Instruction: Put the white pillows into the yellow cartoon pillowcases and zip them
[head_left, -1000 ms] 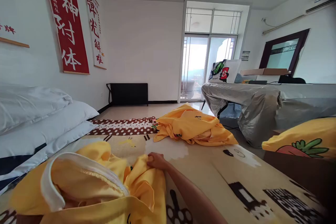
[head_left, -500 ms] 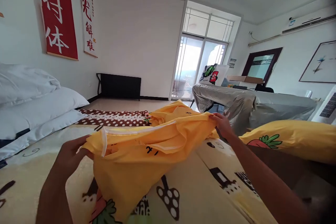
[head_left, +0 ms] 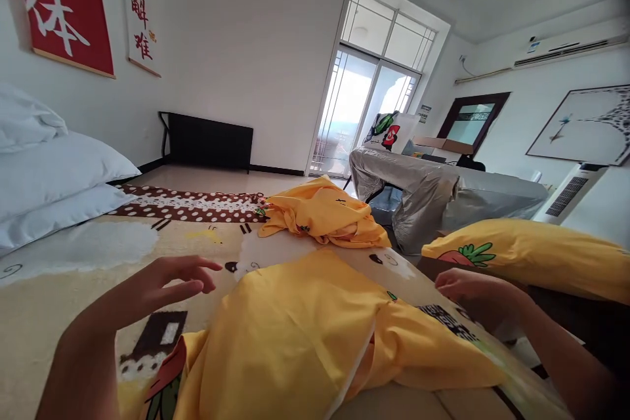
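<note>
A yellow pillowcase (head_left: pixel 290 321) with a carrot print and a white inner edge lies rumpled on the patterned bedspread (head_left: pixel 132 289) in front of me. To its left, my left hand (head_left: pixel 180 282) hovers with loosely bent fingers apart and nothing between them. On the far side of the cloth, my right hand (head_left: pixel 465 285) is off it too, its fingers slightly curled and holding nothing I can see. Beyond it, a second bunched yellow cloth (head_left: pixel 325 210) rests on the bed.
A stuffed yellow carrot-print pillow (head_left: pixel 531 252) lies at the right on a dark surface. White pillows (head_left: pixel 73 170) are stacked at the left. Behind stands a table under a silver cover (head_left: pixel 428 197), with a printed bag (head_left: pixel 388 131) and a cardboard box (head_left: pixel 443 144).
Both hands have let go of the pillowcase, which was stretched up between them and now lies on the bed. The hands have spread apart, and the view has tilted and shifted.
</note>
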`<state>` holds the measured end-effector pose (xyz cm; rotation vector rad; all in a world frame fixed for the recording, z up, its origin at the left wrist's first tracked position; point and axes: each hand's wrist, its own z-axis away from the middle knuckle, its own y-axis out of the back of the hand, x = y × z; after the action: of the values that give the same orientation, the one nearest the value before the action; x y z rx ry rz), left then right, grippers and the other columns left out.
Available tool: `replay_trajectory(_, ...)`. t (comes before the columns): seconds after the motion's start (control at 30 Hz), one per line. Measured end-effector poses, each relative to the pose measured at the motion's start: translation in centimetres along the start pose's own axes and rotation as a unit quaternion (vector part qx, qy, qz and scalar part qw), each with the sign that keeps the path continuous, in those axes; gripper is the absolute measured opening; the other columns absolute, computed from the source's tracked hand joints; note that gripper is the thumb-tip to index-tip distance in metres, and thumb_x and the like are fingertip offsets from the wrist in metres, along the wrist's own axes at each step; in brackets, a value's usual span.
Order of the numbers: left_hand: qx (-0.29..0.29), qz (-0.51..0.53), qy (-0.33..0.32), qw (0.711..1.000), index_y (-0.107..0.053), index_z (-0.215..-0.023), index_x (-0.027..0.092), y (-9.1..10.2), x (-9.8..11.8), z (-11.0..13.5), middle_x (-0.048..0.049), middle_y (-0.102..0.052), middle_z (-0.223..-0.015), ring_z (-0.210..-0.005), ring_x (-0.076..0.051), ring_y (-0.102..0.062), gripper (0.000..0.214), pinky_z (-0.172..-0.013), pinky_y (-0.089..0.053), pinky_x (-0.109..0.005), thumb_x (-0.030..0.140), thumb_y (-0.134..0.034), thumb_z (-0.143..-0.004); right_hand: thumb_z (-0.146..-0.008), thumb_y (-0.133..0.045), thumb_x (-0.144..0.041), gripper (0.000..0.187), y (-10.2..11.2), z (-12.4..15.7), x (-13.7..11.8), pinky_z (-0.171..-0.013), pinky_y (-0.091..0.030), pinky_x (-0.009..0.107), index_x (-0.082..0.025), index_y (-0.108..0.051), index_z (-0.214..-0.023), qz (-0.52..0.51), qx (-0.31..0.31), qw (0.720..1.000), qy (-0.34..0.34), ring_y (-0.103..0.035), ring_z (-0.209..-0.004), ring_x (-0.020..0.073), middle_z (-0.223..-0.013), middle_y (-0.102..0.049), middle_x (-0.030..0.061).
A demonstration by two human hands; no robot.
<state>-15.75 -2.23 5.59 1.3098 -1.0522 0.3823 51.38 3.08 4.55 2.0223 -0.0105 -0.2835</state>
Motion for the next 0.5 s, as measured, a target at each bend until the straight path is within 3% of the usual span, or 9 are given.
replay_trajectory(0.1, 0.01, -0.057, 0.082, 0.995, -0.064, -0.116, 0.022, -1.1, -1.2, -2.4, -0.0076, -0.071, -0.099, -0.095, -0.026, -0.064, 0.059, -0.085, -0.048, -0.032, 0.064, -0.055, -0.075, -0.078, -0.068, -0.027, 0.02, -3.2, -1.5, -3.0, -0.053, -0.048, 0.023, -0.019, -0.066, -0.059, 0.009, -0.223, 0.974, 0.036, -0.056, -0.051, 0.0097, -0.061, -0.062, 0.0034)
replay_trajectory(0.2, -0.012, -0.08, 0.127, 0.989, -0.061, -0.116, 0.014, -2.7, -3.8, -5.0, -0.0159, -0.068, -0.107, -0.101, -0.031, -0.062, 0.072, -0.088, -0.046, -0.037, 0.068, -0.057, -0.068, -0.093, -0.053, -0.032, 0.02, -7.0, -2.9, -7.4, -0.069, -0.053, 0.026, -0.017, -0.066, -0.089, 0.018, -0.324, 0.943, 0.074, -0.061, -0.072, 0.0094, -0.088, -0.066, 0.0034)
replay_trajectory(0.27, -0.042, -0.055, 0.123, 0.99, -0.06, -0.116, 0.012, -3.9, -5.4, -6.4, -0.0188, -0.063, -0.118, -0.11, -0.033, -0.058, 0.077, -0.093, -0.043, -0.039, 0.07, -0.058, -0.066, -0.094, -0.053, -0.034, 0.023, -9.5, -3.5, -10.9, -0.078, -0.054, 0.032, -0.016, -0.062, -0.105, 0.015, -0.338, 0.935, 0.103, -0.062, -0.087, 0.0135, -0.104, -0.064, 0.0055)
replay_trajectory(0.33, -0.087, -0.021, 0.099, 0.991, -0.063, -0.109, 0.014, -5.0, -6.4, -7.5, -0.0155, -0.064, -0.118, -0.11, -0.032, -0.057, 0.073, -0.093, -0.043, -0.036, 0.072, -0.056, -0.066, -0.092, -0.055, -0.035, 0.028, -11.8, -3.8, -14.5, -0.084, -0.052, 0.038, -0.016, -0.06, -0.112, 0.008, -0.329, 0.934, 0.136, -0.061, -0.096, 0.0172, -0.112, -0.061, 0.0071)
replay_trajectory(0.43, -0.156, 0.021, 0.059, 0.986, -0.067, -0.091, 0.018, -6.4, -6.3, -8.3, -0.007, -0.069, -0.1, -0.098, -0.027, -0.061, 0.061, -0.083, -0.047, -0.031, 0.072, -0.057, -0.065, -0.09, -0.058, -0.028, 0.033, -14.3, -3.4, -19.8, -0.096, -0.045, 0.045, -0.016, -0.058, -0.12, -0.009, -0.302, 0.933, 0.196, -0.056, -0.112, 0.0225, -0.124, -0.057, 0.01)
replay_trajectory(0.5, -0.187, 0.047, 0.032, 0.981, -0.067, -0.09, 0.02, -7.0, -5.5, -8.5, -0.0035, -0.069, -0.096, -0.094, -0.025, -0.061, 0.053, -0.078, -0.047, -0.028, 0.064, -0.063, -0.062, -0.082, -0.061, -0.015, 0.046, -15.4, -2.6, -23.3, -0.105, -0.037, 0.046, -0.02, -0.056, -0.128, -0.02, -0.293, 0.924, 0.245, -0.049, -0.123, 0.0251, -0.134, -0.053, 0.0116)
